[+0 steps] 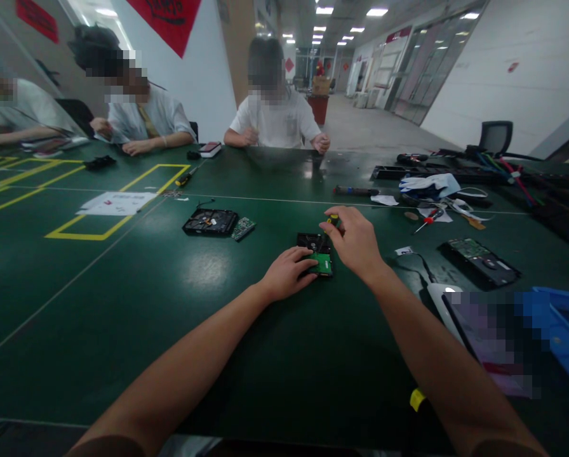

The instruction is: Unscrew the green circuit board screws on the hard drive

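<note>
A small hard drive (323, 264) with a green circuit board lies on the green table in front of me. My left hand (289, 271) holds it from the left, fingers over the board and thumb along the near edge. Above its far right part, my right hand (354, 238) is closed around a screwdriver (333, 219) with a yellow and black handle. The shaft points down towards the drive; I cannot tell whether its tip sits in a screw. Left of the drive lie a loose circuit board (243, 228) and an opened drive casing (210, 221).
On the right are another hard drive (481, 261), a tablet-like device (479, 343), a blue bin (561, 330) and a red-handled screwdriver (427, 221). A dark cylindrical tool (355, 191) lies farther back. White paper (117, 203) lies left. Several people sit across the table.
</note>
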Motion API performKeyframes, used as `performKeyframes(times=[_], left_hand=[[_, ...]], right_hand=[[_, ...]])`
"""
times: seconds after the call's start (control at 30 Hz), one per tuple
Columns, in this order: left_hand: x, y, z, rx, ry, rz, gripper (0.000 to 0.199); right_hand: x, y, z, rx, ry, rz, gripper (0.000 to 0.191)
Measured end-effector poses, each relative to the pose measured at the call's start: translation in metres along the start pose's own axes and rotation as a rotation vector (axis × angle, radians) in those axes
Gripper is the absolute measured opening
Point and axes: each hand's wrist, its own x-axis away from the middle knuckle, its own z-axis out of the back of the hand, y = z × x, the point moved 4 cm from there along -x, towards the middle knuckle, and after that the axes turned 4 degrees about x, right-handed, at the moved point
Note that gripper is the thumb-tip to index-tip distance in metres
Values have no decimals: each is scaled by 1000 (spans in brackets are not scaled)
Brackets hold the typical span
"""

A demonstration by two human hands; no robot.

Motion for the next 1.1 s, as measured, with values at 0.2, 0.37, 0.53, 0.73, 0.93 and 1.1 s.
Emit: performKeyframes(times=[0.2,0.37,0.53,0.73,0.93,1.1], left_hand=[[0,0,0,25,3,-4,35],[0,1,1,11,0,-3,36],[-1,1,2,0,-1,-4,35],[0,-1,0,7,2,0,36],[0,0,0,3,0,-3,36],[-1,0,0,8,13,-13,34]], right_hand=[[0,2,0,-49,27,11,18],[0,-1,0,-91,-49,11,36],[0,-6,2,-96,-58,42,19],[0,-7,1,-146,-95,76,25],[0,-4,1,-88,-52,48,19],[0,-2,4,-22,44,38,16]])
